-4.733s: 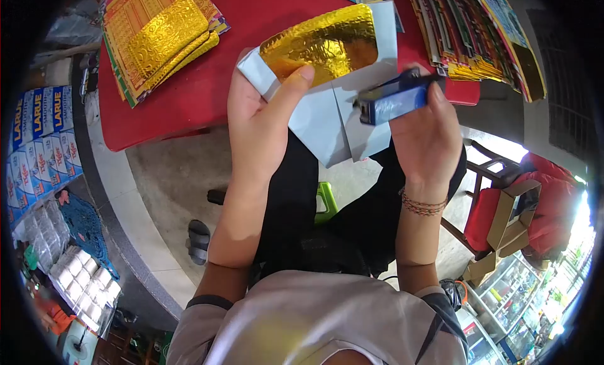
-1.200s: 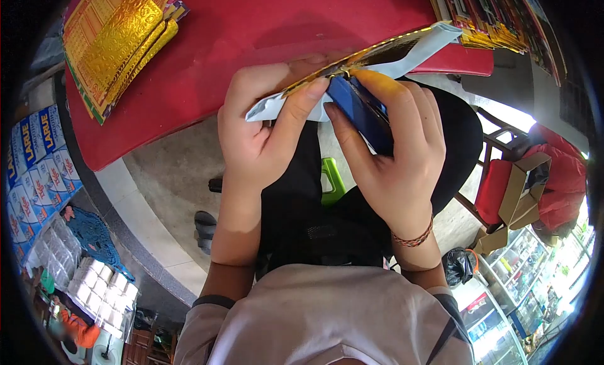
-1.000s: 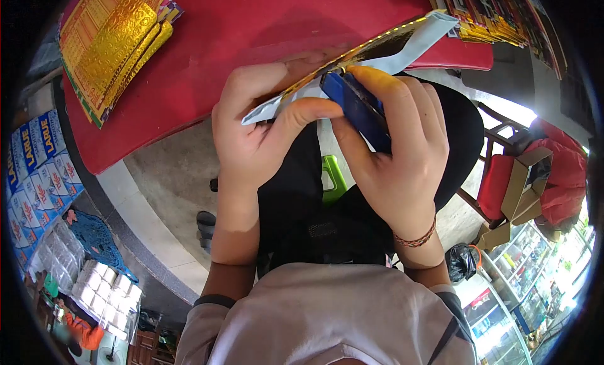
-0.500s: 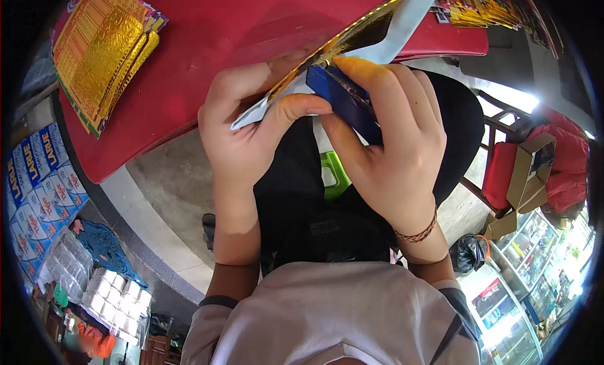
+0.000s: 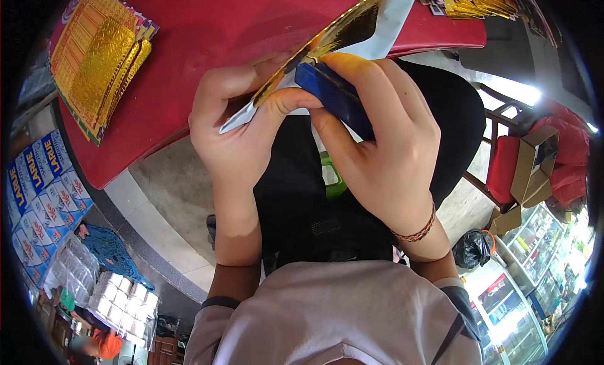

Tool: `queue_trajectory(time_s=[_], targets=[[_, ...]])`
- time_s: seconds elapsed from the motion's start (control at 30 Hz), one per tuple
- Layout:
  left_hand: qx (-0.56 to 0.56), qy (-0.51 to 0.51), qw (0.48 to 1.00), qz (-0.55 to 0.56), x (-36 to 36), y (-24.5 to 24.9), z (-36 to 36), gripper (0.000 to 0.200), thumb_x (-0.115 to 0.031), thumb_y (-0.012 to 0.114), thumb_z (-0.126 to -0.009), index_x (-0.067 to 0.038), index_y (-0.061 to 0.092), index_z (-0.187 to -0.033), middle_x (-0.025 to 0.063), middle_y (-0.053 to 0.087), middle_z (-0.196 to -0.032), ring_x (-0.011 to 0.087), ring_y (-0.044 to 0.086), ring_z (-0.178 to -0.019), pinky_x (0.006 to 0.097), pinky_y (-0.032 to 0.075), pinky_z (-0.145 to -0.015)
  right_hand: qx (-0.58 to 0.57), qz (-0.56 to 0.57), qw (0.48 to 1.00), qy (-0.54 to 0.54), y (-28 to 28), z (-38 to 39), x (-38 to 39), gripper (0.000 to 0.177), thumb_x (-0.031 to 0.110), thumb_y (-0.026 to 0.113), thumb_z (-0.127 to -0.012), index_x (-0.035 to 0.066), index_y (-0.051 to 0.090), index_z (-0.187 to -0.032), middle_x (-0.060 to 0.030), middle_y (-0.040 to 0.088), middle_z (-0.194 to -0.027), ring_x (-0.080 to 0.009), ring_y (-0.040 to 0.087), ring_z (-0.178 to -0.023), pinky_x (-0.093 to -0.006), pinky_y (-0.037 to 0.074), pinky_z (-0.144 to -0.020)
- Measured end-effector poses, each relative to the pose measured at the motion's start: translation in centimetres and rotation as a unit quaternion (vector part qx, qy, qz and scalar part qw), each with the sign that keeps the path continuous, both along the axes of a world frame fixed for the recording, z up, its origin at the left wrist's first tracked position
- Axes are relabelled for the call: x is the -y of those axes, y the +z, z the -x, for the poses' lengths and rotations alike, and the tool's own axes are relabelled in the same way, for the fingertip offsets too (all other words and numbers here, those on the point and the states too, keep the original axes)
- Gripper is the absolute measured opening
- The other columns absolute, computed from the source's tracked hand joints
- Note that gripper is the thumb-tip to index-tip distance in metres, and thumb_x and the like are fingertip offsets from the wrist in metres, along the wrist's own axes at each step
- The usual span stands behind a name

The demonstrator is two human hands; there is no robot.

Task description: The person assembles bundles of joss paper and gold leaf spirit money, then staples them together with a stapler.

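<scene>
Over table [image 5: 220, 25] edge, L hand [image 5: 236, 132] pinches foil sheet [image 5: 343, 32]; R hand [image 5: 384, 157] grips stapler [image 5: 333, 98], apart secs ago, now at sheet's edge, so stapling prob. under way.

The one word I can read is "LARUE", in white on the blue tops of the stacked cartons [image 5: 39, 186] at the left. The print on the yellow paper sheets [image 5: 78, 41] is too small to read.

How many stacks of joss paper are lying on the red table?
2: one stack at the red table's left end, another stack at its far right edge, partly cut off by the frame. More may lie out of view.
</scene>
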State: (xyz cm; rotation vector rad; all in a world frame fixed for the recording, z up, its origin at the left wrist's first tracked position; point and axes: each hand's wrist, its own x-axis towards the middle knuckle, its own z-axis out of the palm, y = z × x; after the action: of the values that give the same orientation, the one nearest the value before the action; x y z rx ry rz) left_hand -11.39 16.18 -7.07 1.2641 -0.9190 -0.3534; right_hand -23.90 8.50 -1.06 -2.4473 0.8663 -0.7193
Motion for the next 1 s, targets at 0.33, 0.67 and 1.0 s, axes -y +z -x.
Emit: queue_trajectory(time_s=[0.33, 0.67, 1.0], targets=[[-0.037, 0.018, 0.999, 0.005, 0.23, 0.17, 0.15, 0.039, -0.008, 0.082, -0.069, 0.000, 0.052, -0.092, 0.0120, 0.066, -0.090, 0.0148, 0.064, -0.083, 0.0260, 0.052, -0.076, -0.006, -0.017, 1.000, 0.010, 0.21, 0.18, 0.22, 0.035, 0.003, 0.073, -0.067, 0.001, 0.062, -0.101, -0.0117, 0.061, -0.086, -0.0262, 0.062, -0.076, -0.0307, 0.051, -0.068], [-0.043, 0.033, 0.999, -0.005, 0.28, 0.31, 0.16, 0.043, -0.006, 0.082, -0.067, 0.001, 0.056, -0.100, 0.0109, 0.065, -0.093, 0.0158, 0.064, -0.084, 0.0265, 0.052, -0.078, -0.011, -0.024, 1.000, 0.002, 0.20, 0.18, 0.08, 0.035, 0.004, 0.073, -0.067, 0.001, 0.063, -0.101, -0.0120, 0.062, -0.085, -0.0270, 0.062, -0.076, -0.0309, 0.050, -0.067], [-0.084, 0.011, 0.996, 0.015, 0.37, 0.40, -0.16, 0.029, -0.003, 0.075, -0.077, 0.002, 0.056, -0.099, 0.0113, 0.065, -0.096, 0.0142, 0.063, -0.087, 0.0248, 0.051, -0.078, 0.011, 0.005, 1.000, 0.020, -0.45, 0.35, 0.28, 0.036, 0.008, 0.078, -0.068, 0.001, 0.063, -0.100, -0.0122, 0.063, -0.087, -0.0266, 0.062, -0.076, -0.0316, 0.050, -0.067]])
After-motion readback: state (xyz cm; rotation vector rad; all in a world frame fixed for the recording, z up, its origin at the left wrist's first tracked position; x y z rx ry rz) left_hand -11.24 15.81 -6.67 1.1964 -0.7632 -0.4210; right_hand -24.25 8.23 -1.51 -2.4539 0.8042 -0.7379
